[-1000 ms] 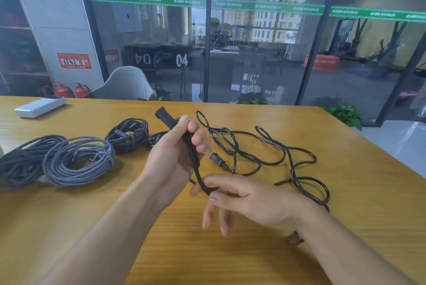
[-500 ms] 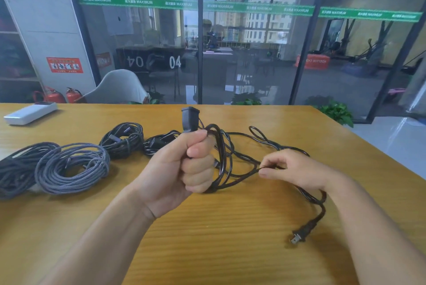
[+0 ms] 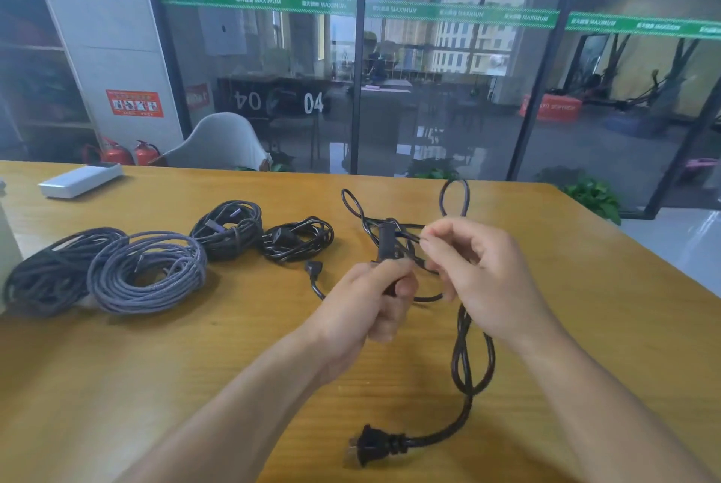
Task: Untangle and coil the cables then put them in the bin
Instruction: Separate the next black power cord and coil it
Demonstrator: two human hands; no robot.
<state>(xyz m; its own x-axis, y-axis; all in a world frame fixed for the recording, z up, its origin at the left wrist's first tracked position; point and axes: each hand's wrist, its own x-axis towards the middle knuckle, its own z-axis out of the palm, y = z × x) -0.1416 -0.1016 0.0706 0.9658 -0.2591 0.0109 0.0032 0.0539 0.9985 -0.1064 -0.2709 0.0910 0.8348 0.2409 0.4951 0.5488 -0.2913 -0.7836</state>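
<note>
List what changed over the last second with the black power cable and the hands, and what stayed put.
The right hand let go of the low loop, rose and now pinches strands of the black power cable beside the left hand, which keeps gripping the connector end. The loose loops were gathered in; the two-pin plug now lies nearer. The four coiled cable bundles and white box stayed.

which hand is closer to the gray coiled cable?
Left. The left hand grips the black power cord just right of the gray coiled cable; the right hand is farther right.
</note>
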